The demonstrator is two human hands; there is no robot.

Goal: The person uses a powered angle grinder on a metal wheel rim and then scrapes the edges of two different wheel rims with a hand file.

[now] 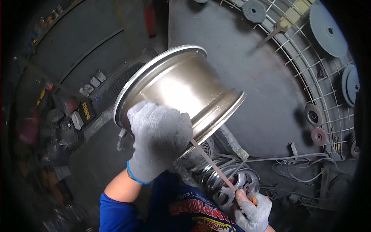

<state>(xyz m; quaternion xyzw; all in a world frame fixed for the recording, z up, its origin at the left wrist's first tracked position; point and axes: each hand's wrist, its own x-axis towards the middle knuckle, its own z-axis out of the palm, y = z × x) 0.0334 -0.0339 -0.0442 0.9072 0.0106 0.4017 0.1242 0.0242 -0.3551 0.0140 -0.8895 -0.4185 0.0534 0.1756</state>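
Observation:
A bare-metal wheel rim (pixel 174 83) is tilted on its side in front of me, its polished outer lip catching the light. My left hand (pixel 160 135), in a grey-white knit glove with a blue cuff, is closed in a fist against the rim's near side. From beneath it a long thin tan strip (pixel 213 165) runs straight down to the right. My right hand (pixel 253 212), gloved too with a fingertip showing, is closed around the strip's lower end, where a bit of orange shows. My left fingers and the strip's upper end are hidden.
Spoked wheels (pixel 232 185) lie below the strip. A curved wire rack (pixel 309 77) on the right carries abrasive discs (pixel 328 31) and a brush-like tool (pixel 282 27). Cables (pixel 293 170) trail at lower right. A yellow-and-black box (pixel 87 110) and clutter stand at left.

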